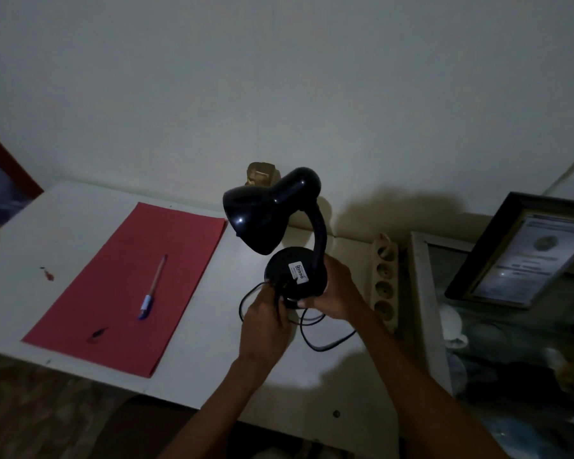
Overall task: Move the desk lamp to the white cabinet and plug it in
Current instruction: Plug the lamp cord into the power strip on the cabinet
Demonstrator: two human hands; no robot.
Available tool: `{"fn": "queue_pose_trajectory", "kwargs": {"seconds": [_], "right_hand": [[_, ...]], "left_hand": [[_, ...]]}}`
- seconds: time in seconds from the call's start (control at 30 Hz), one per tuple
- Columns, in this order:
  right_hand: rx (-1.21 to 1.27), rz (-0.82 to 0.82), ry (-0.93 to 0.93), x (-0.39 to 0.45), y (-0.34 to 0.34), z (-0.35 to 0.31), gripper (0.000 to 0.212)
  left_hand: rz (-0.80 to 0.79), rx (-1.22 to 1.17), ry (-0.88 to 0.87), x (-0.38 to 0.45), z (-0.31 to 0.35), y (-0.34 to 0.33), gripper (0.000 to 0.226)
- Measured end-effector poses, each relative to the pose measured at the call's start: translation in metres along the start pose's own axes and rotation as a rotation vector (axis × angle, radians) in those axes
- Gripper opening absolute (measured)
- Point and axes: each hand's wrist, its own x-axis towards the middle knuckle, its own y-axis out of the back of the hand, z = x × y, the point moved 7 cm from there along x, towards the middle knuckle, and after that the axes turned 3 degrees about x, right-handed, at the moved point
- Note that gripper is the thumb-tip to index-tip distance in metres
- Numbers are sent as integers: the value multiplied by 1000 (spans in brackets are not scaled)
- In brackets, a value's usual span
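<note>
Head view: we hold the black desk lamp (279, 226) at the centre of the frame, above the white cabinet top (63, 226). Our right hand (335, 293) wraps the right side of its round base, and our left hand (265, 316) closes on the black cord (325, 342) just below that base. The cord loops down onto the cabinet between our forearms. A power strip (385, 279) lies just right of our right hand; a red sheet (120, 293) with a pen (153, 286) lies at left.
</note>
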Motion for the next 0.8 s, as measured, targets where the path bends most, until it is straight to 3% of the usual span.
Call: {"fn": "queue_pose_trajectory", "kwargs": {"seconds": [0.1, 0.2, 0.33, 0.6, 0.8], "right_hand": [[67, 141, 13, -17, -9, -5, 94], [56, 134, -70, -28, -25, -3, 108], [7, 151, -102, -25, -24, 1, 96], [-14, -11, -170, -2, -10, 22, 120], [67, 35, -160, -2, -2, 14, 105]], "left_hand": [[-66, -4, -9, 7, -7, -8, 36], [-137, -34, -35, 21, -9, -13, 42], [-209, 10, -72, 37, -9, -22, 43], [-165, 38, -23, 39, -1, -39, 38], [-146, 13, -10, 43, 7, -35, 30]]}}
